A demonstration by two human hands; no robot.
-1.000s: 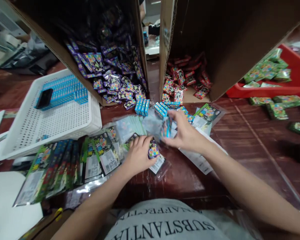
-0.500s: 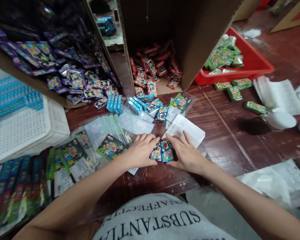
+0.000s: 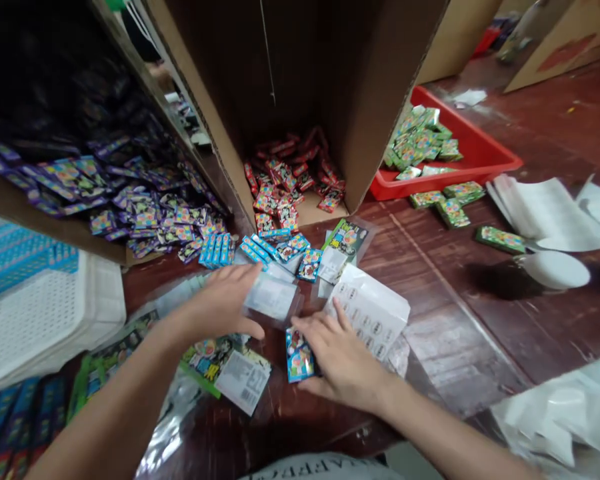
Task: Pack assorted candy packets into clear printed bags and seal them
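Observation:
My right hand [image 3: 343, 357] grips a small blue candy-style box [image 3: 299, 360] by its right side, close above the dark red table [image 3: 275, 427]. My left hand [image 3: 225, 303] holds nothing that shows; its fingers are stretched out and its thumb apart. Beyond its fingertips lie several blue boxes [image 3: 260, 250], and a clear plastic bag with a pale label [image 3: 271, 297] is just right of it. Below that hand sits a printed pouch [image 3: 215, 360] with a white label card [image 3: 245, 381]. A white sheet of round stickers [image 3: 367, 310] lies beyond my right hand.
Tall cartons hold purple boxes [image 3: 150, 210] at left and red boxes [image 3: 285, 177] in the middle. Green boxes fill a red tray [image 3: 495, 163] at right. A white perforated basket [image 3: 35, 320] stands left; a white-topped round container [image 3: 555, 270] stands right.
My left hand has left the purple box and moved left and forward, its fingers spreading. The purple box no longer shows. My right hand keeps the blue box, now lower and further left in view.

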